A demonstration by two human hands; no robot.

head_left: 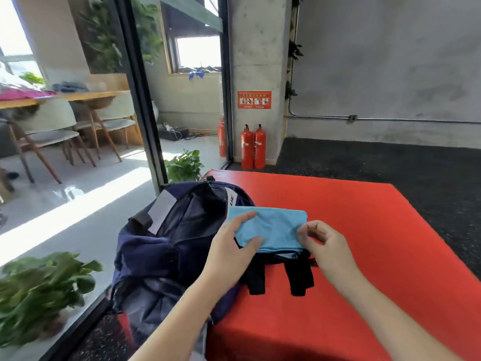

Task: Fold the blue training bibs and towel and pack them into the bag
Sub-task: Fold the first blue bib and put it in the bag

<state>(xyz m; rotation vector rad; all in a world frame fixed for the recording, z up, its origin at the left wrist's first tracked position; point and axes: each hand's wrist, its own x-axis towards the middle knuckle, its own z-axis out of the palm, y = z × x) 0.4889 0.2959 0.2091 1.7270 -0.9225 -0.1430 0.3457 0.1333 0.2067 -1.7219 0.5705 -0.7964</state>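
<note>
A folded light-blue cloth [276, 225] is held just above the red mat, at the right rim of the open navy bag [166, 243]. My left hand [234, 246] grips its left end, fingers on top and thumb underneath. My right hand [325, 243] pinches its right end. The bag lies on its side at the mat's left edge with its dark inside showing. Two black straps [298, 278] lie on the mat below the cloth. I cannot tell whether the cloth is a bib or the towel.
The red mat [364, 243] covers a raised platform with dark rubber floor [390, 162] around it. A glass wall [140, 100] runs along the left, with potted plants [39, 287] beside it. Red fire extinguishers [253, 147] stand by the concrete pillar behind.
</note>
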